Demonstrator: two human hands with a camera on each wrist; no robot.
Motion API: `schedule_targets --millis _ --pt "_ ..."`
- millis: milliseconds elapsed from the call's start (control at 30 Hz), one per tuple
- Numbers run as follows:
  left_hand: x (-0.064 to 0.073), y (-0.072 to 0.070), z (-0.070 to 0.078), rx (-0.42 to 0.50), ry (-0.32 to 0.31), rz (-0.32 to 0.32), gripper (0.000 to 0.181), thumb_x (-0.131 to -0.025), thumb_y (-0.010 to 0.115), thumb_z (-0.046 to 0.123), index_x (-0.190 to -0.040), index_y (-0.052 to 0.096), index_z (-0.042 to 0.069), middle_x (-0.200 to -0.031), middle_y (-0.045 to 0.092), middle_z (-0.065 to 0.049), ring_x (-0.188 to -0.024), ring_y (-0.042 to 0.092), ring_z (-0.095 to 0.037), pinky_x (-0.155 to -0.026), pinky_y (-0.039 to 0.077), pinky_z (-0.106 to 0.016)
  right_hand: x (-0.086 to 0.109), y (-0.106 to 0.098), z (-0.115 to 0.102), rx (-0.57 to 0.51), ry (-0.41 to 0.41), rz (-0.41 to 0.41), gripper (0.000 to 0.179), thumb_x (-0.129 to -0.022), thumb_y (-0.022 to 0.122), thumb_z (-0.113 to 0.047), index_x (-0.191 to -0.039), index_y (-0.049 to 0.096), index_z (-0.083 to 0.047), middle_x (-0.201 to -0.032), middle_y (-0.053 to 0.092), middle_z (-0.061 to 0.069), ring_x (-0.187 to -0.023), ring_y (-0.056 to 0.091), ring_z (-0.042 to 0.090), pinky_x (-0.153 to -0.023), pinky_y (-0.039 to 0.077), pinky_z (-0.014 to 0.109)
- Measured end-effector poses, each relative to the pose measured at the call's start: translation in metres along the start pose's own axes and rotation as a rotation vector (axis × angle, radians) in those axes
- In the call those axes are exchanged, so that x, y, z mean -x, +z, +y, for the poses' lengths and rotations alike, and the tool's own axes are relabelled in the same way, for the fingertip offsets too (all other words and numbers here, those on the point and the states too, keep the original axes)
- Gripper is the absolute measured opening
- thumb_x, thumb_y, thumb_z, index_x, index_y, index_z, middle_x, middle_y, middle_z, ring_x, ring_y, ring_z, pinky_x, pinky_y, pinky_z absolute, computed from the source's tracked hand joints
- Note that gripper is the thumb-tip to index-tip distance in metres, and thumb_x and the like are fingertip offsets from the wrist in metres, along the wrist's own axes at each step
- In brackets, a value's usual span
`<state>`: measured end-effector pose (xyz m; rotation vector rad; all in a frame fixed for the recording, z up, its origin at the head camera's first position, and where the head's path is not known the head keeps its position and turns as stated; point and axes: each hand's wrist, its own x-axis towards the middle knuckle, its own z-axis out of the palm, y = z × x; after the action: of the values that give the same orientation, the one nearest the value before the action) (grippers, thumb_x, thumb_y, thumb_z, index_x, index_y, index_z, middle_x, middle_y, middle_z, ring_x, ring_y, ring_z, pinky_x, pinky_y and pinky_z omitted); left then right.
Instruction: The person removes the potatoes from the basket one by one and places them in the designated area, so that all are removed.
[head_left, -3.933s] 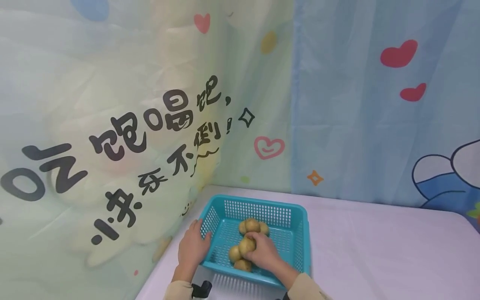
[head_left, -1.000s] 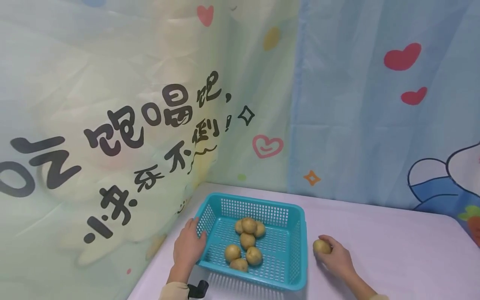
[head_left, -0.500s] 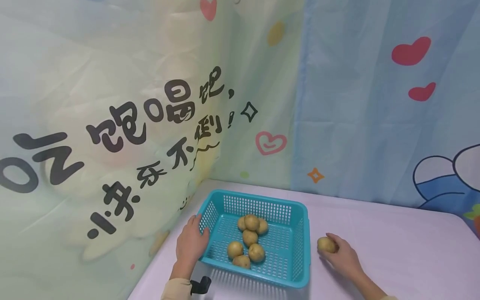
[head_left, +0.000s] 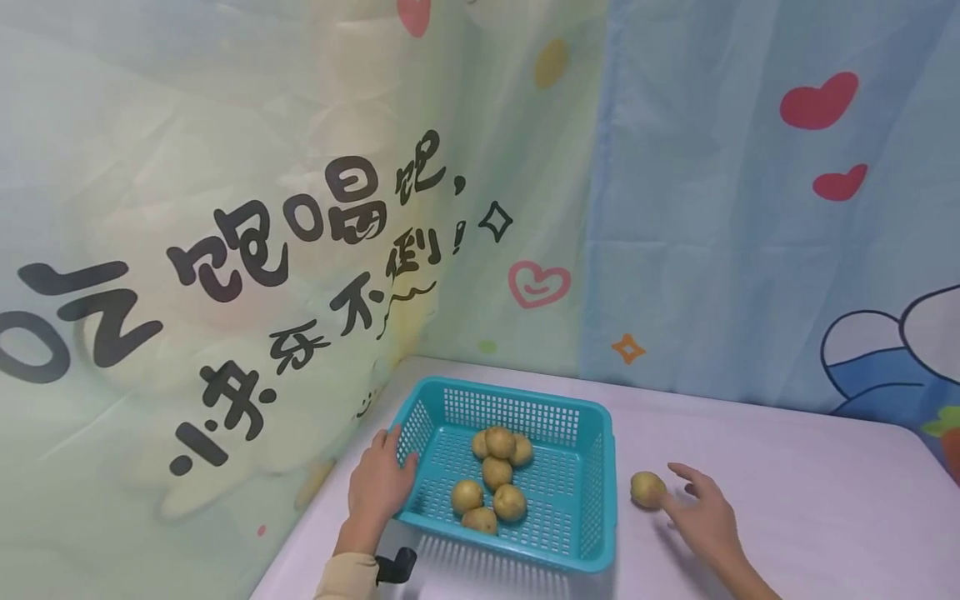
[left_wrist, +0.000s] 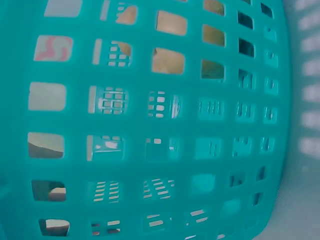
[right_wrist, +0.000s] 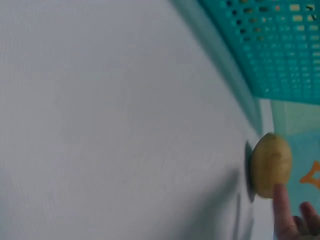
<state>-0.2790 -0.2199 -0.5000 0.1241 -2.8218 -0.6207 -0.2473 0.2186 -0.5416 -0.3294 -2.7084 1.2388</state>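
Observation:
One yellow-brown potato (head_left: 648, 490) lies on the table just right of the turquoise plastic basket (head_left: 604, 500). Beside it is my right hand (head_left: 705, 512), its fingers spread apart and its thumb tip right at the potato. In the right wrist view, a fingertip overlaps the lower end of this potato (right_wrist: 271, 162). My left hand (head_left: 378, 479) holds the basket's left rim, the thumb over the edge. The basket's perforated side wall (left_wrist: 135, 125) fills the left wrist view, where the hand is hidden. Several potatoes (head_left: 497, 472) lie inside the basket in two clusters.
A pale table surface (head_left: 795, 467) stretches to the right of the basket. Printed curtains (head_left: 705, 250) with hearts and black lettering stand close behind and along the left side. A black strap (head_left: 396, 567) shows at the left wrist.
Earlier the right hand gripped a potato in the basket. It then held one on the table to the right, and now its fingers have opened off it. The left hand stays at the rim.

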Motion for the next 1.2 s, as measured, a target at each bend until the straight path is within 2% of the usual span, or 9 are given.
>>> schedule_targets --millis 100,167,233,300,533,667,767,1033,1200 --pt "0.001 -0.002 -0.001 -0.018 0.005 -0.009 0.061 -0.093 0.063 0.030 -0.146 0.044 0.006 -0.143 0.046 -0.023 -0.114 0.056 -0.042 -0.082 0.051 -0.055 0.006 0.000 -0.016 -0.108 -0.030 0.141 0.046 -0.092 0.066 -0.025 -0.133 0.055 -0.007 -0.138 0.050 0.018 -0.124 0.049 0.038 -0.089 0.049 0.034" --pt "0.001 -0.002 -0.003 -0.033 0.011 -0.012 0.062 -0.091 0.065 0.027 -0.146 0.044 0.006 -0.142 0.046 -0.023 -0.112 0.057 -0.041 -0.079 0.052 -0.054 0.009 0.000 -0.028 -0.175 -0.054 0.202 0.040 -0.092 0.066 -0.022 -0.129 0.058 -0.009 -0.135 0.054 0.013 -0.122 0.051 0.032 -0.080 0.046 0.015" --pt "0.002 -0.002 -0.003 -0.041 0.016 -0.015 0.064 -0.090 0.067 0.025 -0.146 0.044 0.006 -0.143 0.046 -0.024 -0.111 0.058 -0.042 -0.078 0.053 -0.053 0.012 0.001 -0.041 -0.213 -0.075 0.214 0.037 -0.093 0.065 -0.022 -0.128 0.059 -0.009 -0.133 0.056 0.010 -0.121 0.052 0.029 -0.072 0.039 0.003" --pt "0.002 -0.002 -0.004 -0.046 0.020 -0.022 0.065 -0.089 0.068 0.023 -0.147 0.043 0.006 -0.143 0.045 -0.024 -0.111 0.058 -0.042 -0.077 0.053 -0.053 0.016 0.002 -0.055 -0.231 -0.096 0.191 0.036 -0.094 0.064 -0.023 -0.127 0.059 -0.009 -0.131 0.057 0.009 -0.119 0.053 0.026 -0.074 0.038 0.001" --pt "0.006 -0.004 -0.004 -0.037 0.006 -0.038 0.066 -0.089 0.069 0.022 -0.147 0.042 0.006 -0.144 0.044 -0.025 -0.113 0.057 -0.043 -0.081 0.052 -0.054 0.026 0.013 -0.096 -0.275 -0.172 0.093 0.036 -0.093 0.064 -0.015 -0.128 0.058 -0.007 -0.129 0.057 0.012 -0.110 0.064 0.032 -0.078 0.056 0.024" --pt "0.009 -0.004 -0.002 -0.028 0.009 -0.040 0.067 -0.089 0.069 0.022 -0.147 0.042 0.005 -0.144 0.043 -0.026 -0.113 0.057 -0.044 -0.082 0.052 -0.055 0.023 0.020 -0.111 -0.270 -0.195 0.067 0.037 -0.092 0.065 -0.013 -0.128 0.058 -0.008 -0.131 0.058 0.009 -0.118 0.057 0.028 -0.088 0.055 0.036" --pt "0.009 -0.004 -0.001 -0.028 0.018 -0.038 0.067 -0.089 0.069 0.022 -0.147 0.042 0.005 -0.144 0.043 -0.026 -0.113 0.056 -0.044 -0.082 0.052 -0.055 0.020 0.023 -0.120 -0.257 -0.211 -0.003 0.039 -0.091 0.067 -0.015 -0.129 0.057 -0.009 -0.131 0.059 0.010 -0.118 0.057 0.029 -0.092 0.052 0.045" --pt "0.009 -0.006 -0.004 -0.045 0.014 -0.029 0.067 -0.088 0.070 0.022 -0.147 0.042 0.005 -0.145 0.043 -0.025 -0.113 0.056 -0.043 -0.083 0.051 -0.055 0.017 0.030 -0.150 -0.096 -0.263 -0.343 0.051 -0.085 0.073 -0.019 -0.131 0.057 -0.005 -0.132 0.058 0.018 -0.116 0.058 0.041 -0.086 0.053 0.050" --pt "0.009 -0.004 -0.003 -0.035 0.031 -0.026 0.066 -0.089 0.069 0.022 -0.146 0.043 0.004 -0.145 0.043 -0.025 -0.114 0.056 -0.044 -0.084 0.051 -0.056 0.006 0.041 -0.163 -0.080 -0.314 -0.395 0.048 -0.083 0.075 -0.019 -0.127 0.061 -0.006 -0.129 0.061 0.015 -0.114 0.058 0.040 -0.082 0.054 0.047"
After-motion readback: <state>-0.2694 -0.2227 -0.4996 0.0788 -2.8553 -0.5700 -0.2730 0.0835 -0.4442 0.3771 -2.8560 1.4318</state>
